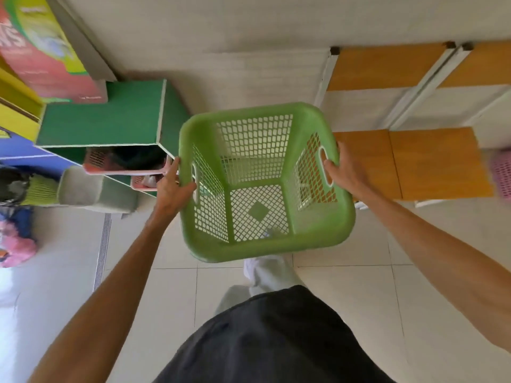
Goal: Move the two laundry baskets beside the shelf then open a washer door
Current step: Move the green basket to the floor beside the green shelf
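A person carries a green laundry basket (265,183) in front of the body, above a pale tiled floor (345,313). The basket is empty, its mesh walls and bottom letting the floor show through, and it hangs slightly tilted with its open top toward the camera.

The left hand (172,186) grips the basket's left rim by the slot handle, thumb curled over the rim into the inside and the other fingers on the outer wall. The right hand (343,171) grips the opposite rim at the right slot handle, the thumb over the edge by the opening; its other fingers are hidden behind the wall.

To the left stands a shelf unit with a green compartment (102,120) whose near corner lies just beside the left hand. Inside its lower opening sits a pink basket (124,161) with dark contents, and a second pink rim shows just below it. Bright detergent boxes (47,45) stand above. Farther left lie a light green basket (38,189) and a heap of pink and blue cloth (16,244).

On the right, a white-framed rack with orange wooden shelves (431,161) stands against the wall, and a pink mesh basket (502,172) is cut off at the frame's right edge. The person's dark shorts (271,341) and one white-socked foot (265,272) show below the basket.
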